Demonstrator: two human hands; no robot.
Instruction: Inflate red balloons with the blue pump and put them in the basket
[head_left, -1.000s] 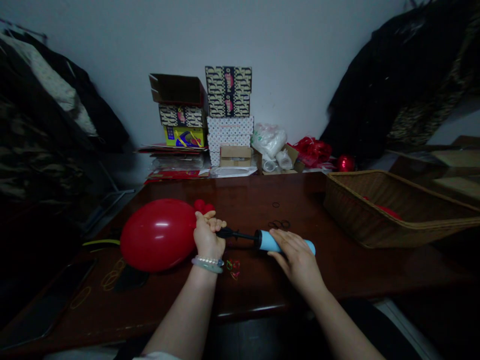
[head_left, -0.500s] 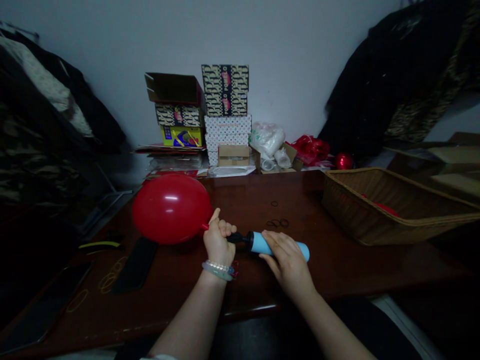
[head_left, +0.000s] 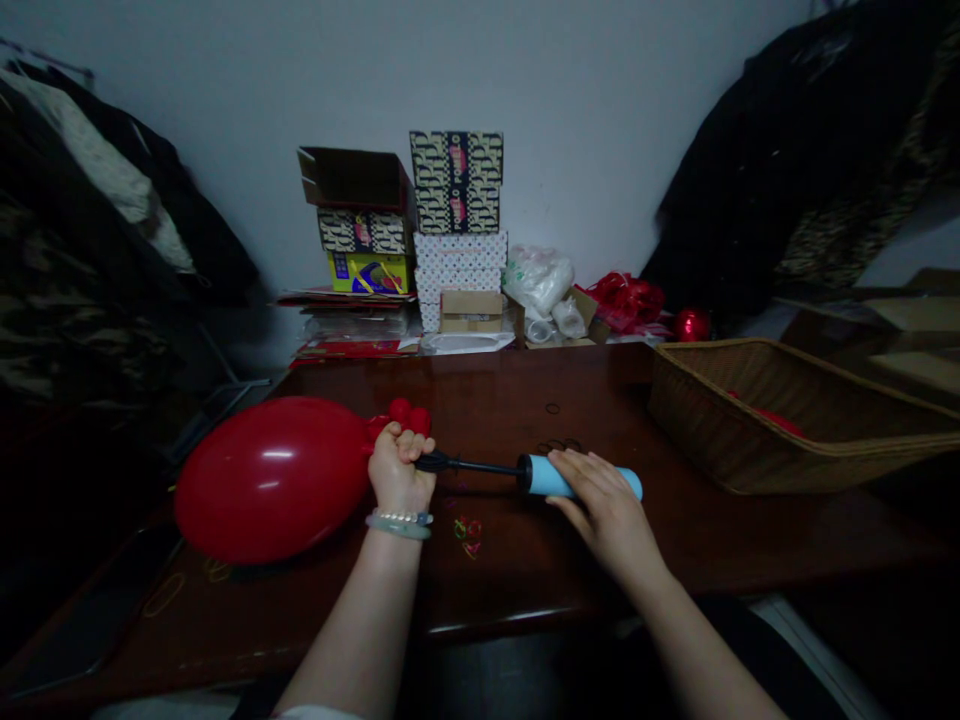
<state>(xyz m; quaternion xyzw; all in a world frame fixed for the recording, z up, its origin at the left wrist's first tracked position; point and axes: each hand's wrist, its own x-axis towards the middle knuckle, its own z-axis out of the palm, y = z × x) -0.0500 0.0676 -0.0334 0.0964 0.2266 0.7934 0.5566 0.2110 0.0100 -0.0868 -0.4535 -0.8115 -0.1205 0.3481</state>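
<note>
A large inflated red balloon lies to the left. My left hand is closed round its neck and the black end of a hand pump, so the joint between them is hidden. The black rod of the pump shows, drawn out between my hands. Around the light blue barrel my right hand is closed, its palm on top. Small red rounded things sit just behind my left hand; I cannot make out their kind. Coloured bands lie on the table below the rod.
On the right of the brown table stands a wicker basket with something red inside. Several black bands lie beyond the pump. Stacked boxes and plastic bags line the wall. A dark flat object lies front left.
My left hand has moved left and my right hand slightly right, drawing out the pump's rod. The balloon has shifted left and towards me and looks larger. Red rounded things and coloured bands now show.
</note>
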